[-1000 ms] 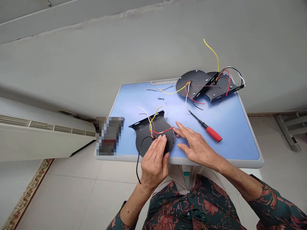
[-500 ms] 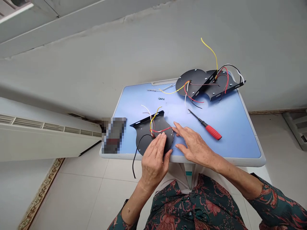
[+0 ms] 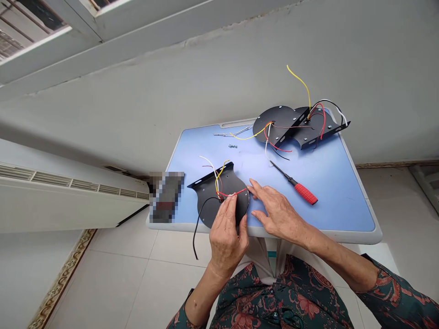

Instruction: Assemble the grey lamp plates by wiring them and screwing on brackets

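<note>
A round black metal plate (image 3: 214,185) with a slotted, bent-up edge lies on the blue table near its front side. White, yellow, red and black wires (image 3: 217,183) come out of its middle. My left hand (image 3: 226,230) grips it from the front, fingers pressed together on top and thumb against the right rim. At that same rim, my right hand (image 3: 277,208) has its fingers spread, with the fingertips touching or very near the edge. A screwdriver (image 3: 305,193) with a red handle lies to the right of the plate.
Two more wired black plates (image 3: 281,119) overlap at the table's back right. Small screws (image 3: 232,146) and long thin metal rods (image 3: 240,131) lie left of them. A blurred-out dark object (image 3: 167,196) is at the table's left. A wall (image 3: 206,82) stands behind the table (image 3: 343,201).
The view has shifted slightly, so the table sits a little lower. Both hands stay at the plate; the left fingers have barely moved.
</note>
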A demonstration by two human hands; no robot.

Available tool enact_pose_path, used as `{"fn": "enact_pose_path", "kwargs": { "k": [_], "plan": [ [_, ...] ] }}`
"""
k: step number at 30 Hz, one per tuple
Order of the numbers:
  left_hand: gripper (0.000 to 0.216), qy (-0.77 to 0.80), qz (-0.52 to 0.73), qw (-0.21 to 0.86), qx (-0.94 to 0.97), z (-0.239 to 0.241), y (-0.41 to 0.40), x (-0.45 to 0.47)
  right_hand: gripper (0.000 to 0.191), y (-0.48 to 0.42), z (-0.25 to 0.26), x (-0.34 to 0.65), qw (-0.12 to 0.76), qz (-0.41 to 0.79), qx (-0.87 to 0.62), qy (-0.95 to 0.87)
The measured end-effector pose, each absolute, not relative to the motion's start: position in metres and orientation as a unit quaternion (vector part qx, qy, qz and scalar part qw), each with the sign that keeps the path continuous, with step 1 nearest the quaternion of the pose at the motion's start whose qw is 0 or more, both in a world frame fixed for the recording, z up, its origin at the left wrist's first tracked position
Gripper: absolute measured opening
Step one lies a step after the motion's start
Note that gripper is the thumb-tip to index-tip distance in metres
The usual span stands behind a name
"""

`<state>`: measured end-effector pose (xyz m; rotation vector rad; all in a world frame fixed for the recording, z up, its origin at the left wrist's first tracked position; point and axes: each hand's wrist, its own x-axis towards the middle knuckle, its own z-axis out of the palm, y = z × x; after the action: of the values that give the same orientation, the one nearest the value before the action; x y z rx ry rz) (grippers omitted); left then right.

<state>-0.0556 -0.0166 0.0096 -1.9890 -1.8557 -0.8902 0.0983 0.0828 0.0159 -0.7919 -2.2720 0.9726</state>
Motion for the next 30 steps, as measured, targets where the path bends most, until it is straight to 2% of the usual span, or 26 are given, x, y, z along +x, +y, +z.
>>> {"fn": "enact_pose_path", "kwargs": {
  "k": [7,30],
  "plan": [
    [0.060,-0.638,-0.316,0.147,-0.687,0.0080,-0.0157,-0.0542,0.078,0.0824,0.0184,0.0983,0.256,0.381,-0.295,-0.838],
    [0.065,-0.580,-0.314,0.187,-0.728,0.0012,-0.0113,-0.0607,0.076,0.0844,0.0215,0.1004,0.245,0.340,-0.286,-0.862]
  ]
}}
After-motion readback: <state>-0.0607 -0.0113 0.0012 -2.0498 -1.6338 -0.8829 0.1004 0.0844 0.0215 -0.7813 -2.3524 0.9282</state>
